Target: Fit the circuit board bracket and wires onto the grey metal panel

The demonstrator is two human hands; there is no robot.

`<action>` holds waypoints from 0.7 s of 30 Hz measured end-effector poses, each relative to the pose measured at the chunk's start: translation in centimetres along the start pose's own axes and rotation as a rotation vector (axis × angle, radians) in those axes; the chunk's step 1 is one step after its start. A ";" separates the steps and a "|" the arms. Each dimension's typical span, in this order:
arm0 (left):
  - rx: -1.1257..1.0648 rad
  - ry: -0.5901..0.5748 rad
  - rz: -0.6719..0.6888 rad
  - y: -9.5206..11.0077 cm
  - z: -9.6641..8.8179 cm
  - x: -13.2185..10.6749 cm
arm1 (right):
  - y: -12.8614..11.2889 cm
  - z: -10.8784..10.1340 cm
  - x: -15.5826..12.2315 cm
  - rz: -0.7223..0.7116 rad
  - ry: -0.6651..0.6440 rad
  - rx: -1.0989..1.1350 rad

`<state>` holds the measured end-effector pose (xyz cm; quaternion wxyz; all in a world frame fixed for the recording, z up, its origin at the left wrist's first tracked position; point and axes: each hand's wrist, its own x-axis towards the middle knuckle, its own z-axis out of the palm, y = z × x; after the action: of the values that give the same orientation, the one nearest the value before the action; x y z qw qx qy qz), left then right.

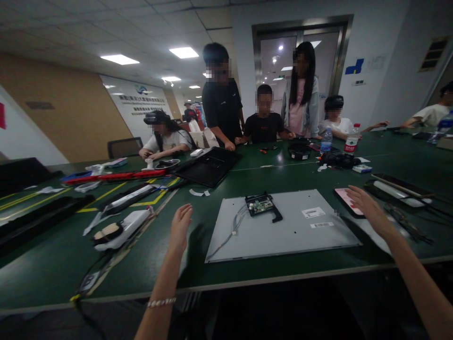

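Observation:
A flat grey display panel (269, 236) lies back side up on the green table in front of me. Near its far edge sits a green circuit board (262, 205) in a black bracket (277, 216), with thin grey cables (234, 229) running to the panel's left side. My left hand (181, 227) is raised to the left of the panel, apart from it, fingers stretched out and holding nothing. On the other side my right hand (368, 208) hovers by a phone with a pink screen (348, 202), its fingers extended and empty. Whether it touches the phone I cannot tell.
A black plastic cover (212, 166) lies beyond the panel. At left are a white device (122, 230) with a cord and a long black frame (42, 219). Two bottles (326, 140) stand at far right. Cables (406, 222) lie rightmost. Several people (222, 101) are across the table.

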<state>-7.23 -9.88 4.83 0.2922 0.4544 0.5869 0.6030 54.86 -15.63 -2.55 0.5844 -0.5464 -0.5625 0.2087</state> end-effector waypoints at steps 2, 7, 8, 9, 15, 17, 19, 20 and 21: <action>0.005 -0.013 -0.021 -0.2 0.0 -0.1 | -0.1 0.6 0.1 0.089 -0.046 0.095; -0.013 -0.087 -0.079 -0.5 0.4 -0.9 | 0.6 1.9 0.1 0.142 -0.138 0.200; -0.025 -0.100 -0.094 -0.6 0.6 -1.0 | 0.9 2.2 0.1 0.159 -0.148 0.201; -0.039 -0.107 -0.109 -0.6 0.9 -1.0 | 1.2 2.5 0.0 0.187 -0.157 0.199; -0.165 -0.114 -0.202 -0.2 1.5 -0.5 | 2.3 3.0 0.0 0.291 -0.189 0.120; -0.199 -0.105 -0.220 0.1 0.6 -0.1 | 2.5 2.0 0.2 0.296 -0.159 0.130; -0.223 -0.108 -0.231 0.5 -0.7 0.0 | 2.7 0.2 0.1 0.295 -0.101 0.157; -0.233 -0.114 -0.229 0.6 -1.4 -0.1 | 2.8 -0.9 -0.1 0.298 -0.060 0.168; -0.240 -0.116 -0.227 0.8 -2.1 -0.3 | 2.8 -2.0 -0.5 0.305 -0.013 0.186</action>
<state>-8.85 -11.23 5.75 0.4441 0.3811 0.5403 0.6046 57.54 -15.96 -4.77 0.5904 -0.5676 -0.4552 0.3493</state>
